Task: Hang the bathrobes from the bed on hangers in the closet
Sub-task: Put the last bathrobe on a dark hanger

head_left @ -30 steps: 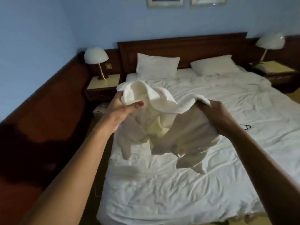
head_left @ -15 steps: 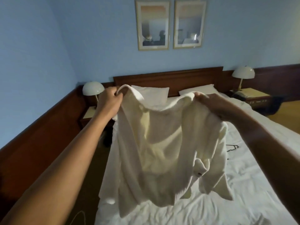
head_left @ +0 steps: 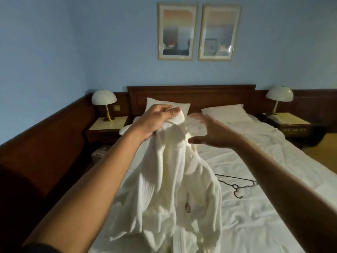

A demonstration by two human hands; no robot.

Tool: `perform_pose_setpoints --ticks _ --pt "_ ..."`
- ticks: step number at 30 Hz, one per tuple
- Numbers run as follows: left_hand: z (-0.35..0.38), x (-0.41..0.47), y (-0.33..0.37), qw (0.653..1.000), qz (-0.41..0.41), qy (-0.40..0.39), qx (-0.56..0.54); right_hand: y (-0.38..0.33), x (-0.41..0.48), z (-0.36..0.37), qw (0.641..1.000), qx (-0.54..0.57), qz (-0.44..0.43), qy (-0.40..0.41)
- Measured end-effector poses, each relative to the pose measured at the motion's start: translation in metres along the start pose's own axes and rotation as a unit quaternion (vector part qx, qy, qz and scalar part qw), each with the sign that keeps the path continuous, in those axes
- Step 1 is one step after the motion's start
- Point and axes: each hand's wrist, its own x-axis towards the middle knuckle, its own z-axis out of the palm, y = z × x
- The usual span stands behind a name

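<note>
My left hand [head_left: 156, 119] grips the robe [head_left: 171, 189] by its top edge, dangling bunched over the bed [head_left: 273, 207], while my right hand [head_left: 209, 132] hovers open beside it, holding nothing; from this one-handed grip it could slip free or bury the hanger [head_left: 237, 185] nearby.

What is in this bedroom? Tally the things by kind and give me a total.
Bathrobe: 1
Hanger: 1
Bed: 1
Pillows: 2
Lamps: 2
Nightstands: 2
Framed pictures: 2
Total: 11
</note>
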Motion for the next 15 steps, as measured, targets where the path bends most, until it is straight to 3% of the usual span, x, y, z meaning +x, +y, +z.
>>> perform_pose_setpoints --ticks 2,4,7,9,11,13,15 --pt "0.02 0.005 0.004 0.999 -0.01 -0.042 0.025 0.005 -0.001 0.008 0.998 0.02 -0.05 -0.031" --pt "0.032 0.006 0.004 0.997 -0.015 -0.057 0.041 0.021 -0.002 0.016 0.994 0.03 -0.047 -0.094" --pt "0.032 0.007 0.001 0.999 -0.025 -0.009 0.023 0.062 -0.007 0.03 0.989 -0.026 -0.032 -0.145" --pt "0.029 0.005 -0.001 0.999 -0.028 0.001 0.046 0.087 -0.011 0.036 0.994 0.002 0.001 -0.112" --pt "0.027 0.003 -0.006 0.989 -0.025 -0.012 0.143 0.103 -0.013 0.033 0.993 0.102 0.05 -0.036" --pt "0.026 0.008 -0.022 0.948 -0.018 0.027 0.316 0.107 -0.011 0.02 0.964 0.242 0.097 0.054" --pt "0.02 0.014 -0.052 0.895 -0.018 0.128 0.428 0.101 -0.005 -0.002 0.928 0.337 0.111 0.115"
